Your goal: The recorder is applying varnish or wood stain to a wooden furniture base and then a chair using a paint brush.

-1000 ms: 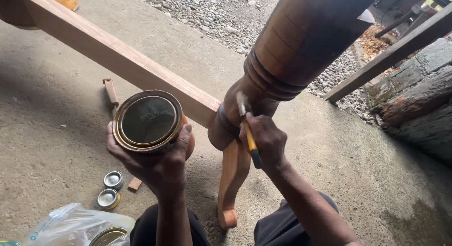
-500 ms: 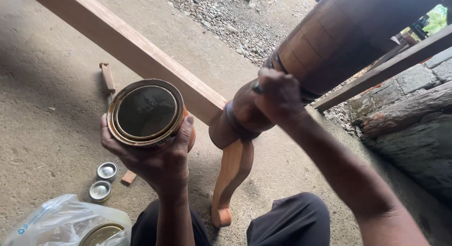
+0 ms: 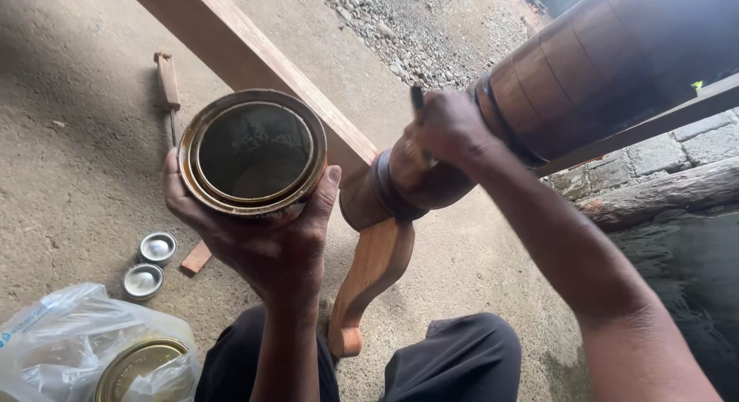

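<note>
My left hand (image 3: 269, 236) cups an open round metal can (image 3: 252, 153) from below; dark liquid shows inside it. My right hand (image 3: 454, 133) is closed around a brush (image 3: 416, 102) whose dark tip sticks up above my fingers. The brush is pressed against the turned wooden column (image 3: 585, 79) of a piece of furniture lying on its side. A curved wooden leg (image 3: 373, 275) runs down from the column's base to the concrete floor between my knees.
A long wooden beam (image 3: 254, 60) crosses the floor behind the can. Two small metal lids (image 3: 150, 263) lie at left, next to a plastic bag (image 3: 69, 340) holding another can. A wooden-handled tool (image 3: 168, 83) lies far left. Gravel lies beyond; stone blocks at right.
My right hand has moved up the column from the leg joint to the rounded base. The can has stayed in my left hand, now seen closer as my head leaned in.
</note>
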